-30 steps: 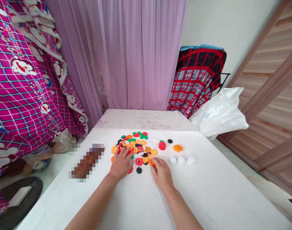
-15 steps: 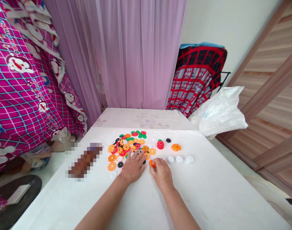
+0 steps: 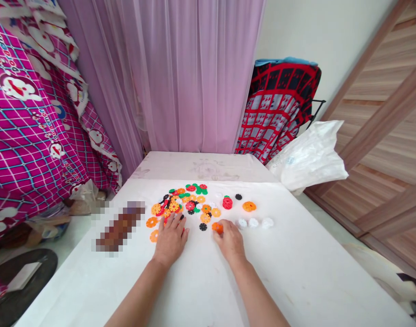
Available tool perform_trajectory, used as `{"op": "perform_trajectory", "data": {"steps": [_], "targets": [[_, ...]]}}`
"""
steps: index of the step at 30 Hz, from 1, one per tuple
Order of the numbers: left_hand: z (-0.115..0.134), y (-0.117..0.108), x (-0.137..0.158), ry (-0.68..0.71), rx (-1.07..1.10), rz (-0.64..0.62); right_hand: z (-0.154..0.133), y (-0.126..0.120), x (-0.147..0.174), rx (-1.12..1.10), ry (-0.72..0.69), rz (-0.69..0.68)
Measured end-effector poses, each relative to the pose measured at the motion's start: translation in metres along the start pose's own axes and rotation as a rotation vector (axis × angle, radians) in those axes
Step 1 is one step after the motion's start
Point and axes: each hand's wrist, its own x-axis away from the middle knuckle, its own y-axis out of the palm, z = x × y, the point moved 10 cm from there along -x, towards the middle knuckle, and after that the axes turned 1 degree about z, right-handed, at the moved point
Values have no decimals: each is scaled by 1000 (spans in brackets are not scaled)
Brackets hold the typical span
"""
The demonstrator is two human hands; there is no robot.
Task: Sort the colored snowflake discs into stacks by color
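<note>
My left hand [image 3: 171, 238] lies flat with fingers spread over the near edge of a loose pile of colourful notched plastic discs [image 3: 173, 206]; it covers some of them. The pile mixes orange, red, black, green and white pieces. My right hand [image 3: 230, 240] is closed, with thumb and fingers around orange notched discs [image 3: 217, 227] low over the table; how many is unclear. Between the hands lies a black disc [image 3: 202, 226]. Beyond my right hand are a red stack [image 3: 227, 203], an orange stack [image 3: 249, 206], and white discs [image 3: 253, 222] in a row.
All this lies on a table with a white cover [image 3: 296, 272]. A single black disc [image 3: 238, 197] sits near the red stack. A blurred brown item [image 3: 121, 227] lies at the left. A white plastic bag [image 3: 310, 156] stands by the far right corner.
My left hand has slid left across the pile, uncovering the black disc and several orange ones. My right hand stays almost in place, still holding orange discs.
</note>
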Motion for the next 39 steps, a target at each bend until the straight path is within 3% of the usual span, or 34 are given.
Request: {"op": "perform_trajectory", "data": {"steps": [5,11,23,32,39], "targets": [[-5,-5,-1,-31,75,16,0,-8,-27,7,81,55],[-13,-5,-2,-63,129,44,-6,7,-48,144,160,-144],[-18,-6,0,-91,163,103,-14,-1,-36,302,132,-202],[-18,-6,0,-95,174,89,-14,-7,-36,281,113,-181],[-18,-7,1,-92,170,91,-15,0,-38,313,106,-241]]}}
